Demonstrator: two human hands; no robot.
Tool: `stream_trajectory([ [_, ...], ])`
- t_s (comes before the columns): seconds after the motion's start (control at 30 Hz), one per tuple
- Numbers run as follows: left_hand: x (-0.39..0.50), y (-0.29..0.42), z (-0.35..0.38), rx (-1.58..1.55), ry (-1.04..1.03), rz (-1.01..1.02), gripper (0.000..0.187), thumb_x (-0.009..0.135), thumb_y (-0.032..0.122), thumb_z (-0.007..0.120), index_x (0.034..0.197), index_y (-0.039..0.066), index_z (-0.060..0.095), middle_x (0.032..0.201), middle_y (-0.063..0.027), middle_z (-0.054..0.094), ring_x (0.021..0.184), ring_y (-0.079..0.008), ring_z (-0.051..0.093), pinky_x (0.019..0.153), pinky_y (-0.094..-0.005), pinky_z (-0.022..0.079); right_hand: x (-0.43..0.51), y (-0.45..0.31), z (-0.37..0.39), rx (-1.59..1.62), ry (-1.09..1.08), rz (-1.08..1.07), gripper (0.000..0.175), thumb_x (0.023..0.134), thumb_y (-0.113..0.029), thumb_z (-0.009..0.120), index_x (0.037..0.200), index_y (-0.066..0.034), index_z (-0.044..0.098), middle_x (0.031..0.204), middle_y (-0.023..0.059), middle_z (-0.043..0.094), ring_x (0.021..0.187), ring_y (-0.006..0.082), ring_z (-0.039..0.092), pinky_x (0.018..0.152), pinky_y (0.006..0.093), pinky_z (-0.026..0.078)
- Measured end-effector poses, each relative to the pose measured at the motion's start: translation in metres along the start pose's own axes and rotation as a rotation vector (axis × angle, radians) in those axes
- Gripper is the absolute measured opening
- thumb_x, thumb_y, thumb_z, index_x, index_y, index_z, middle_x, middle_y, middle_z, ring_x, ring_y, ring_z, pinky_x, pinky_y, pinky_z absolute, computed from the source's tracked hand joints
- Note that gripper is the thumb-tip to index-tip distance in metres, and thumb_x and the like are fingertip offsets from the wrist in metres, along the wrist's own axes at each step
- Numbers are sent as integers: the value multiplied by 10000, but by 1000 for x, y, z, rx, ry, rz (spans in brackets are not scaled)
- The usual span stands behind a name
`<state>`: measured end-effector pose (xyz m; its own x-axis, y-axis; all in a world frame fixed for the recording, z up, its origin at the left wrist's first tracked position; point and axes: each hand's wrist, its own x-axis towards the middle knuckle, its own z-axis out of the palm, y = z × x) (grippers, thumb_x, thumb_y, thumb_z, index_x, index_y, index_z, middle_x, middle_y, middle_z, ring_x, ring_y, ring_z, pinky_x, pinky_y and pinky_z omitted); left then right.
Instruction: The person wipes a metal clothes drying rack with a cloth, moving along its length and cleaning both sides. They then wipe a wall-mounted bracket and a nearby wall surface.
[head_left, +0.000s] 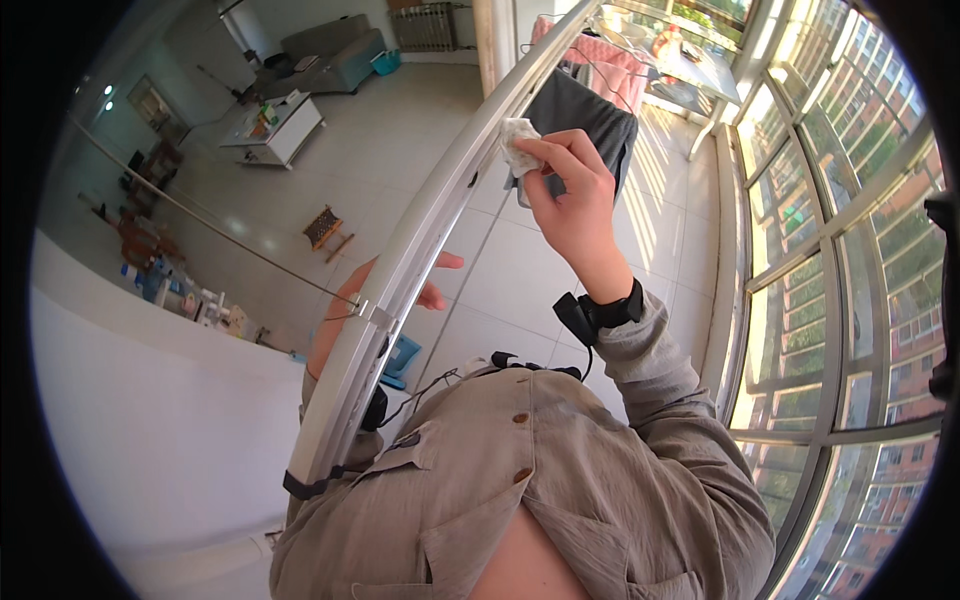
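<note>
A long pale metal rail (427, 187) runs diagonally in front of my chest, from the lower left to the top. My right hand (574, 187) pinches a crumpled whitish cloth or tissue (519, 148) between thumb and fingers, beside the rail's right edge. My left hand (439, 281) is partly hidden behind the rail; its fingertips show past the right edge, apart, with nothing seen between them. Near it a metal clip (375, 313) sits on the rail, with a thin rod or wire (217, 224) running from it to the upper left. Dark grey fabric (574, 112) hangs behind my right hand.
Windows (817, 262) line the right side. Pink fabric (585, 52) and a white table (701, 67) stand at the top. A low table (277, 131), a sofa (322, 56) and a folding stool (326, 231) are at the left. A blue dustpan-like object (403, 358) lies below the rail.
</note>
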<state>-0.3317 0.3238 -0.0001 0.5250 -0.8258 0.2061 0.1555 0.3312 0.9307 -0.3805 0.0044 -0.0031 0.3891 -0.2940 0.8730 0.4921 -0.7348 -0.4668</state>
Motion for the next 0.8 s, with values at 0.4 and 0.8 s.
stream_trajectory([
  [0.4,-204,-28,122,174,1153,1007,1398,859,904,735,1769,-49,268,1750,-342,394,1624,-472,411,1364,-636,301,60,136,14,323,-240,-265,298,842,107,731,1112,10,812,1190,116,732,911,244,734,741,340,584],
  [0.8,-229,-58,165,457,1622,1124,507,1219,378,561,1585,28,578,1603,-134,649,1469,-291,623,1251,-485,495,66,135,30,572,-282,-375,360,748,137,736,1059,-23,822,1115,97,787,911,270,761,788,346,624],
])
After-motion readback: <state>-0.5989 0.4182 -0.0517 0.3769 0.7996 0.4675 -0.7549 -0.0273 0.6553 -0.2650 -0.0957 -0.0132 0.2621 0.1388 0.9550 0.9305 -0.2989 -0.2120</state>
